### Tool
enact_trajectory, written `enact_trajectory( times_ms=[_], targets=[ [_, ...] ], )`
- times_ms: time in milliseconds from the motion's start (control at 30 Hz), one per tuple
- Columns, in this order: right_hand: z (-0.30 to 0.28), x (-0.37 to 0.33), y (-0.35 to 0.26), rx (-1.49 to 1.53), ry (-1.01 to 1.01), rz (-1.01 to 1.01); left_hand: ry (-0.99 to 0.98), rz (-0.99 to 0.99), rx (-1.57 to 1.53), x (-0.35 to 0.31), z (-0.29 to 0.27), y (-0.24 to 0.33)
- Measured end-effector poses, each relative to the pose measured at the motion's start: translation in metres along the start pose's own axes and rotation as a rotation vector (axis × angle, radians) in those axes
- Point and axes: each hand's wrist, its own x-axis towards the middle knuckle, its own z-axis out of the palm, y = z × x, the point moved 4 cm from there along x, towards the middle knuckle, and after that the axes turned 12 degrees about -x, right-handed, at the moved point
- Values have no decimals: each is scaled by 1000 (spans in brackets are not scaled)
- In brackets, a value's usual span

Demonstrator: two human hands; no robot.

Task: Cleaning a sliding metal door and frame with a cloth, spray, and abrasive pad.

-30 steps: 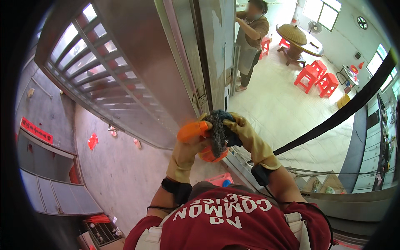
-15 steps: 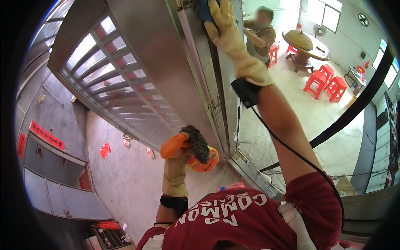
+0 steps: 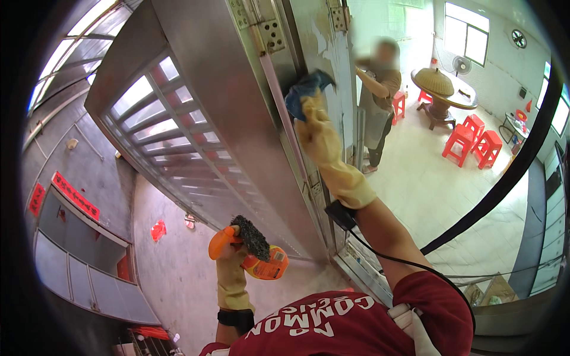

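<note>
Right hand [image 3: 317, 127], in a yellow rubber glove, is up high on the metal door frame [image 3: 323, 65], fingers curled and pinching a blue cloth [image 3: 306, 89] flat against the painted edge. To do this well, I'd judge: press with the whole palm, wipe along the frame in long strokes, and fold the cloth to a fresh side as it dirties. Left hand [image 3: 228, 261] hangs low, fingers wrapped round an orange spray bottle [image 3: 261, 264] with a dark scouring pad [image 3: 252, 237] clamped on top. Hard to read: the cloth hides the fingertips, the bottle's nozzle is covered by the pad, and the frame's lower end is lost behind the arm
</note>
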Motion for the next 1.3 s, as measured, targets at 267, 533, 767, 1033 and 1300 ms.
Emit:
enact_trajectory(
  times_ms=[267,533,767,1033,1300],
  targets=[
    [35,-63,41,9,-86,26,12,90,-8,-5,-1,12],
    [-56,147,-72,-550,498,-436,204,-86,-335,9,-23,4],
    [-33,122,-53,-639,112,-230,32,-35,-90,1,-31,10],
    [-46,131,-40,-7,-170,159,70,384,491,-17,-52,40],
    [-103,283,-149,-741,366,-422,15,242,150,-1,-59,14]
  ],
)
